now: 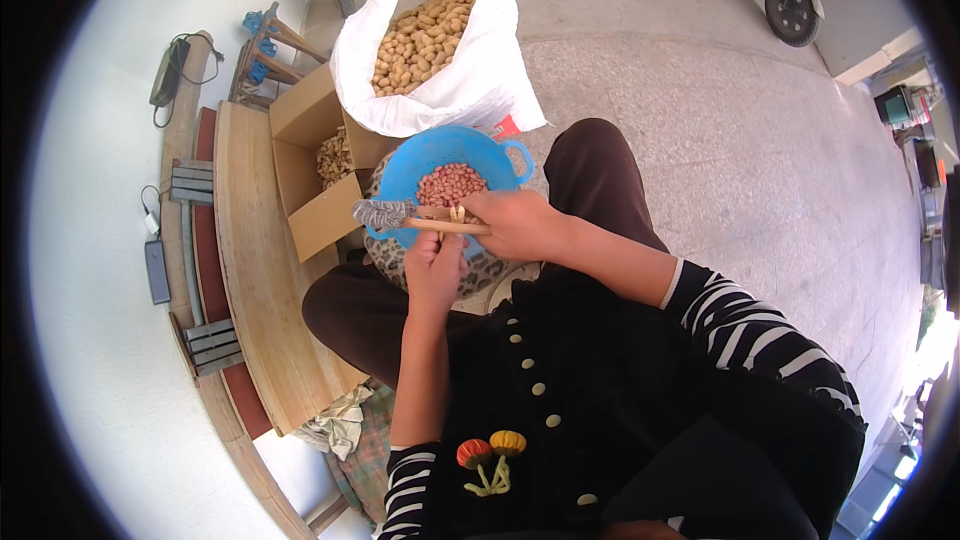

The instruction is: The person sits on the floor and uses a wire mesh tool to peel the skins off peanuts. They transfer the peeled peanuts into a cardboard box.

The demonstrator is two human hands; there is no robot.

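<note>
My right hand [525,225] grips wooden tongs [442,226], two sticks bound at the far left end with a thick wrap of grey cord [384,214]. A peanut [457,214] sits between the sticks near my right fingers. Just below, my left hand [436,264] pinches the lower end of what looks like that same peanut; my fingers partly hide it. Under both hands stands a blue plastic colander [442,141] with two handles. Shelled pink peanut kernels [451,184] lie in its bottom.
Beyond the colander stands a white woven sack [495,67] of unshelled peanuts [424,41]. An open cardboard box [319,221] holding shells [335,157] is at left, beside a wooden bench [259,262]. Leopard-print fabric [480,277] lies beneath the colander. A motorcycle wheel [792,11] shows far right.
</note>
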